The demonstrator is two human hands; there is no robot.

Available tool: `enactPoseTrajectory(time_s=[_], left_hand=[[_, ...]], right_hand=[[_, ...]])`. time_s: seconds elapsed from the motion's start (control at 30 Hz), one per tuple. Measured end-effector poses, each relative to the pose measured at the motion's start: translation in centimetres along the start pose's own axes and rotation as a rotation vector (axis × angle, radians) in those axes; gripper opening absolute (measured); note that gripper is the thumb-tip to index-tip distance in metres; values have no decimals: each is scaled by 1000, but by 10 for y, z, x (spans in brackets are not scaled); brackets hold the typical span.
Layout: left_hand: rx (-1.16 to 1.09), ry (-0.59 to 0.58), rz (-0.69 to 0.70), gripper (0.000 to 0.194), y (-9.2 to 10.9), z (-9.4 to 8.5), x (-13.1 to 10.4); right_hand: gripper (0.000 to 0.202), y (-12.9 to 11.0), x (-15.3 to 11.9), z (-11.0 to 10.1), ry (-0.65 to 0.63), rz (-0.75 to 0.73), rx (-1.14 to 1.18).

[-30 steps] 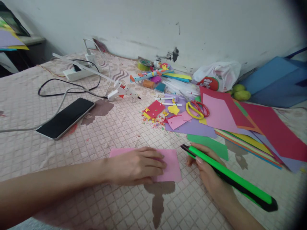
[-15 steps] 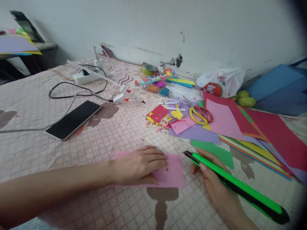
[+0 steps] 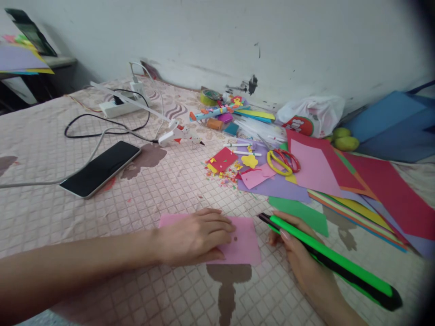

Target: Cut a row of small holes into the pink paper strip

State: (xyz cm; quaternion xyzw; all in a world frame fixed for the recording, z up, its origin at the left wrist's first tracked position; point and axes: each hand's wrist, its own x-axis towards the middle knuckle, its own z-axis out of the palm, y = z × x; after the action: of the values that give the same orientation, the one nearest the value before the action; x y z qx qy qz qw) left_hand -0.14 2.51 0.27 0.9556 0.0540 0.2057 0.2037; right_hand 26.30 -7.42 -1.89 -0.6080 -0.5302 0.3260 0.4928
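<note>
A pink sheet of paper (image 3: 246,246) lies flat on the table near the front, with a small dark spot on it. Flat on its left and middle part rests my left hand (image 3: 197,236), fingers stretched out and palm down, hiding part of the sheet. To the right of the paper, my right hand (image 3: 299,253) is wrapped round a green and black utility knife (image 3: 335,260). The knife's dark tip points up and left, a little right of the sheet's edge. Beyond the knife lies a green paper piece (image 3: 302,215).
A phone (image 3: 102,170) and a hot glue gun (image 3: 178,134) with cables are at the left. Scissors (image 3: 283,163), paper scraps (image 3: 222,160) and coloured sheets (image 3: 390,190) lie at the right. A plastic bag (image 3: 314,115) stands by the wall.
The whole view has shifted slightly, so things appear a little further left. Both hands keep nearly the same pose, the left on the paper and the right round the knife.
</note>
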Motion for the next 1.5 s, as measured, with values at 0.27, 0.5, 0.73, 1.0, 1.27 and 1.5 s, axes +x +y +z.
enactPoseTrajectory(time_s=[0.27,0.5,0.73,1.0,1.27,1.5], left_hand=[[1,-5,5,20,-2,-2,-1],[8,3,-4,22,-5,-2,-1],[-11,-4,26,22,-3,-1,0],[18,39,8,16,-6,-2,-1],[-25,-89,128,20,-4,-5,3],[-33,-135,70,25,-7,-4,0]], right_hand=[[29,-4,2,2,15,70,47],[29,-3,1,1,6,81,127],[28,-6,1,2,-6,71,111],[29,-6,1,3,11,61,80],[30,-3,0,0,-10,45,78],[31,4,1,-2,-27,16,50]])
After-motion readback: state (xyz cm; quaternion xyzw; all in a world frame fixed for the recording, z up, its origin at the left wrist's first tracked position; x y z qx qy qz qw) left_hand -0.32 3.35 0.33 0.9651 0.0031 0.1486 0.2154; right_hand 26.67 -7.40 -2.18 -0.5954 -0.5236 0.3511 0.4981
